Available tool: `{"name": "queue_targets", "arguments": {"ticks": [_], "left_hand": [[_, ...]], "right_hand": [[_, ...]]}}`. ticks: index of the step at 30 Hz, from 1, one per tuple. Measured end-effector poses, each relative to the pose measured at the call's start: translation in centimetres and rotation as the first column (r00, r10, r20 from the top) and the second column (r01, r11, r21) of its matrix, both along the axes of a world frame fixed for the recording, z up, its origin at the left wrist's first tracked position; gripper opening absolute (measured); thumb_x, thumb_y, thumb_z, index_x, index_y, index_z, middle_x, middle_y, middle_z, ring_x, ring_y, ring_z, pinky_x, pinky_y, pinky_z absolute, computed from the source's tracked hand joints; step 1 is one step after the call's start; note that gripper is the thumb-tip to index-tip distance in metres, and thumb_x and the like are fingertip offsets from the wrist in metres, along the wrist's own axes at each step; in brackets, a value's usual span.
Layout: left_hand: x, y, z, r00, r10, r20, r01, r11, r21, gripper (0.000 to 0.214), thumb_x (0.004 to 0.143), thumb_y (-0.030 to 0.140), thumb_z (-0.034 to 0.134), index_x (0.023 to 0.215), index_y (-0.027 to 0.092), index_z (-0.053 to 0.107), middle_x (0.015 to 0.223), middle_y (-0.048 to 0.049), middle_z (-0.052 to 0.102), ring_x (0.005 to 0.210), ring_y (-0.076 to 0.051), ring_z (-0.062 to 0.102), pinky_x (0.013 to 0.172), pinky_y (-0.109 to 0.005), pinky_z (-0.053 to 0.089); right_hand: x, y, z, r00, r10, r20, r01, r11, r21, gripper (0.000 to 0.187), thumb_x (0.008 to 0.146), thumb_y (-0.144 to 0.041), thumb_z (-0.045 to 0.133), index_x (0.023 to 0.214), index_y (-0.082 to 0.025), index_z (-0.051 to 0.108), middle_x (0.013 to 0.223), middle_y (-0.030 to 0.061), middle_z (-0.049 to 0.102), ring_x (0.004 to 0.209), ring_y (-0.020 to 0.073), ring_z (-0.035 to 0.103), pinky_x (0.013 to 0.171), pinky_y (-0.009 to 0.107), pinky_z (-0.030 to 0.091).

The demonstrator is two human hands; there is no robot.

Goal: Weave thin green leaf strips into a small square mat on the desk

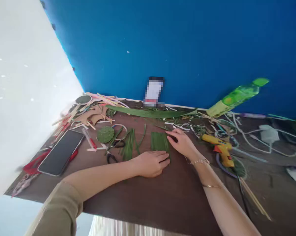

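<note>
A flat mat of green leaf strips (159, 141) lies on the brown table (148, 200). My left hand (151, 163) rests on the mat's near edge, fingers together and pressing down flat. My right hand (182, 142) touches the mat's right side, its fingertips pinched at a strip by the far corner. A loose bundle of green strips (129, 147) lies just left of the mat. What the right fingers grip is too small to make out.
A black phone (61, 152) lies at the left, with a round green woven disc (105, 134), scissors (112, 158) and cardboard scraps (90, 115) nearby. A long green leaf (150, 113) lies behind. A yellow glue gun (220, 149), a green bottle (237, 96) and cords sit at the right.
</note>
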State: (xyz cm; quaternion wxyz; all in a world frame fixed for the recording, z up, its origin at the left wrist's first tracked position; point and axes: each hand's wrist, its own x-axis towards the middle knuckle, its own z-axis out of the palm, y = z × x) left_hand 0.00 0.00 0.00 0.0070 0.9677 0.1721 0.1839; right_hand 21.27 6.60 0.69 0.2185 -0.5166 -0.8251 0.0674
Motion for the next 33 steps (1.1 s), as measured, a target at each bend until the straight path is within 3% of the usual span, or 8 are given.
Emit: {"name": "queue_targets", "arguments": {"ticks": [5,15,27,30,33], "left_hand": [[-0.1,-0.1,0.2,1.000,0.004,-0.015,-0.004,1.000,-0.014,0.037,0.092,0.023,0.039,0.121,0.007,0.055,0.129,-0.0130,0.056,0.121,-0.024,0.050,0.100,-0.034,0.045],[-0.1,-0.2,0.4,1.000,0.004,-0.018,-0.004,1.000,-0.024,0.037,0.092,0.023,0.040,0.121,0.007,0.055,0.129,-0.0130,0.055,0.122,-0.024,0.050,0.101,-0.033,0.043],[-0.1,-0.1,0.5,1.000,0.006,-0.012,-0.006,1.000,-0.011,0.036,0.091,0.022,0.040,0.120,0.007,0.056,0.127,-0.0122,0.057,0.120,-0.024,0.051,0.100,-0.033,0.045],[-0.1,-0.2,0.5,1.000,0.007,-0.017,-0.007,1.000,-0.018,0.036,0.091,0.022,0.041,0.120,0.006,0.056,0.127,-0.0127,0.057,0.120,-0.023,0.051,0.101,-0.033,0.044],[-0.1,-0.2,0.5,1.000,0.007,-0.024,-0.008,1.000,-0.024,0.037,0.091,0.023,0.041,0.121,0.006,0.055,0.128,-0.0133,0.056,0.121,-0.024,0.050,0.100,-0.033,0.045]], "right_hand": [[0.3,0.0,0.2,0.999,0.026,-0.033,-0.026,1.000,-0.001,0.030,0.086,-0.032,0.046,0.103,-0.019,0.067,0.089,0.0084,0.059,0.079,0.0204,0.059,0.074,0.037,0.051],[0.5,-0.2,0.3,0.996,0.058,-0.069,-0.057,0.998,0.017,0.027,0.087,-0.030,0.048,0.103,-0.018,0.066,0.087,0.0076,0.059,0.075,0.0186,0.059,0.072,0.036,0.052],[0.7,-0.5,0.5,0.994,0.102,0.050,-0.103,0.995,0.017,0.036,0.090,-0.030,0.042,0.120,-0.021,0.059,0.092,0.0084,0.058,0.079,0.0197,0.060,0.076,0.037,0.053],[0.7,-0.8,0.6,0.994,0.107,0.036,-0.108,0.994,0.029,0.036,0.090,-0.025,0.040,0.120,-0.022,0.059,0.092,0.0079,0.058,0.080,0.0189,0.060,0.077,0.036,0.053],[0.7,-1.2,0.7,0.983,0.121,0.139,-0.124,0.992,0.014,0.042,0.087,-0.015,0.035,0.120,-0.021,0.060,0.091,0.0082,0.056,0.078,0.0178,0.060,0.076,0.034,0.053]]}}
